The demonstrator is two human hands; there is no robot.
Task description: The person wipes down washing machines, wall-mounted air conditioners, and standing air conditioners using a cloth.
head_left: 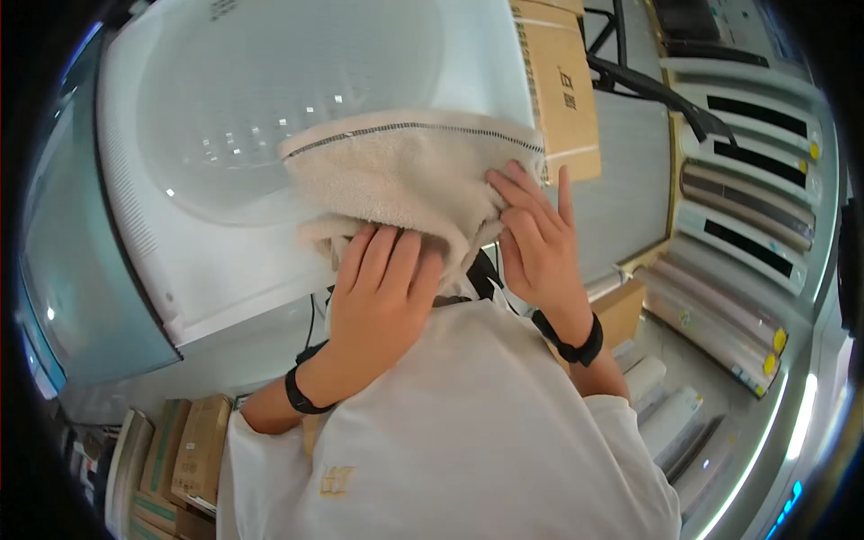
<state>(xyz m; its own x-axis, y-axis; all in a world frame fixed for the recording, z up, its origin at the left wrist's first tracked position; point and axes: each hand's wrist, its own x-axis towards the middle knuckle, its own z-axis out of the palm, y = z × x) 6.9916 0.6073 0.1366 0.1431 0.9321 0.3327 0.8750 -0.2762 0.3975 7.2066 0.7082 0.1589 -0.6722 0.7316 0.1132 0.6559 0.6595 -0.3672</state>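
A beige towel [400,175] with a dark stitched line along its far edge lies bunched over the near edge of a large white appliance casing [216,279]. My left hand [382,288] has its fingers curled into the towel's near fold, so the fingertips are partly hidden. At the towel's right end, my right hand [540,238] grips the cloth between thumb and fingers, with one outer finger sticking up away from it. Both wrists wear black bands.
Behind the towel, the casing has a big round panel [297,67]. A cardboard box [562,90] adjoins its right side. Several long air-conditioner units [756,117] fill the right-hand shelf. More cartons [200,445] stand at lower left, near a curved glassy panel [99,270].
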